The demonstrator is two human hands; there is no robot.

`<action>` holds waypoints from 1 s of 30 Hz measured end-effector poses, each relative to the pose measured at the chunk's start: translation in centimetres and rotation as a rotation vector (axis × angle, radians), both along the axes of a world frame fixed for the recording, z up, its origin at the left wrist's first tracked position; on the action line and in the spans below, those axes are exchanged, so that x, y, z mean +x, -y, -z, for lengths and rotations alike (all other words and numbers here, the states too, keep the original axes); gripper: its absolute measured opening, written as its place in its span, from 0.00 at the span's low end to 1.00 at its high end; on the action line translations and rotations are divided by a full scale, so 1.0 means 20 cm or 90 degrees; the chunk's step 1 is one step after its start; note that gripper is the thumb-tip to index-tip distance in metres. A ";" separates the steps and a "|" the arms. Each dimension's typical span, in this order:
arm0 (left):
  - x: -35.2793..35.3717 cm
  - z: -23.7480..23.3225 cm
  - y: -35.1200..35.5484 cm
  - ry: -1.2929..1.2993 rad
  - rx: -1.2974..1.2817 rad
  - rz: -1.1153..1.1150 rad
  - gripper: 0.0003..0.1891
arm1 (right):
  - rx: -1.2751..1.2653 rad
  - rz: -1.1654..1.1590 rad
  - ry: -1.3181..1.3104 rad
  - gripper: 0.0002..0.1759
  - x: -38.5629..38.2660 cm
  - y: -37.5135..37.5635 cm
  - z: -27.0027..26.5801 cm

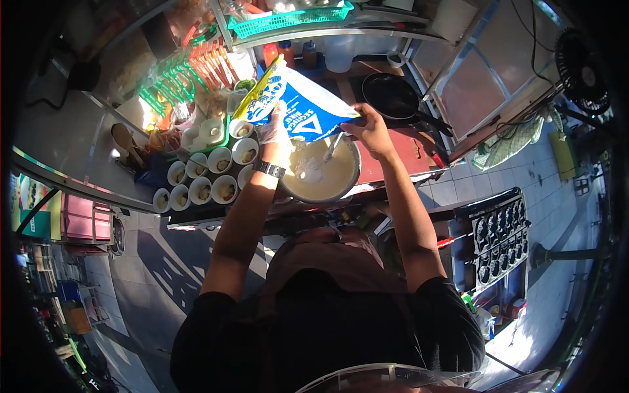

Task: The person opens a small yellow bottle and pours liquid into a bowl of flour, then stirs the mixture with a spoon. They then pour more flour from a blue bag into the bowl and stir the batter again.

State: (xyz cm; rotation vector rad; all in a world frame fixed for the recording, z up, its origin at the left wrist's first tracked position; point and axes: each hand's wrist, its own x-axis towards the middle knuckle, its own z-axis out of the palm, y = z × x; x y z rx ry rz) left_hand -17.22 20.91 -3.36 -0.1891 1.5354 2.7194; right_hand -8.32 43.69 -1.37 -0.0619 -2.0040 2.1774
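A blue, white and yellow flour bag (298, 108) printed "Segitiga Biru" is tilted above a large bowl (356, 180). My left hand (275, 131), in a clear plastic glove, is closed on the bag's lower left side. At its right corner, my right hand (370, 129) grips the bag between thumb and fingers. The bowl holds pale cream batter (334, 180) with a heap of white flour (309, 171) on it. A utensil handle (333, 147) leans in the bowl, its lower end hidden. The bag's opening cannot be made out clearly.
Several white paper cups (201, 190) with food inside stand left of the bowl. A black frying pan (391, 96) lies behind on the right, near a red board (409, 147). Squeeze bottles (285, 52) line the back. A molded black pan (499, 239) is at the right.
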 end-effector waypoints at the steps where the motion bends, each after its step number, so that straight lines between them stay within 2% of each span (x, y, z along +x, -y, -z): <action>1: 0.01 0.00 -0.02 -0.037 0.005 0.000 0.27 | 0.040 0.002 -0.023 0.17 0.00 -0.02 0.01; 2: 0.02 -0.01 -0.03 -0.036 0.005 0.001 0.27 | 0.040 0.003 -0.022 0.17 0.00 -0.03 0.01; 4: 0.04 -0.04 -0.06 0.006 -0.074 0.040 0.26 | 0.152 0.054 0.026 0.15 0.03 -0.05 -0.04; 5: 0.06 -0.06 -0.09 -0.028 -0.066 -0.001 0.23 | 0.213 0.075 0.004 0.13 0.04 -0.05 -0.04; 8: 0.07 -0.09 -0.11 -0.008 -0.113 -0.037 0.19 | 0.245 0.051 0.025 0.12 0.03 -0.07 0.02; 10: 0.06 -0.10 -0.08 0.028 -0.140 -0.009 0.14 | 0.267 0.066 0.026 0.12 0.04 -0.04 0.01; 12: 0.04 -0.08 -0.07 -0.057 -0.133 -0.022 0.13 | 0.300 0.083 0.013 0.13 0.05 0.00 -0.01; 13: 0.04 -0.07 -0.07 -0.057 -0.134 -0.021 0.13 | 0.304 0.069 -0.034 0.15 0.06 0.02 -0.02; 16: 0.01 -0.04 -0.06 -0.100 -0.116 -0.033 0.15 | 0.262 0.022 -0.038 0.16 0.08 0.07 -0.07; 18: -0.01 -0.04 -0.07 -0.194 -0.087 -0.055 0.18 | 0.275 0.035 -0.036 0.17 0.06 0.07 -0.04; 19: 0.01 -0.06 -0.08 -0.192 -0.046 -0.059 0.16 | 0.288 0.049 -0.033 0.17 0.05 0.07 -0.03; 24: 0.10 -0.17 -0.05 -0.099 -0.077 0.002 0.17 | 0.328 0.031 0.041 0.15 0.08 0.08 -0.09; 26: 0.08 -0.14 -0.05 -0.070 -0.091 -0.025 0.19 | 0.324 0.035 0.041 0.15 0.11 0.09 -0.12; 27: 0.02 -0.04 -0.05 -0.168 -0.103 -0.049 0.23 | 0.293 0.006 0.068 0.15 0.15 0.09 -0.15; 28: 0.01 0.01 -0.06 -0.219 -0.035 -0.048 0.26 | 0.261 -0.024 0.095 0.15 0.19 0.08 -0.19; 30: 0.08 0.05 -0.01 -0.153 -0.127 0.016 0.27 | 0.247 -0.057 0.119 0.15 0.26 0.08 -0.22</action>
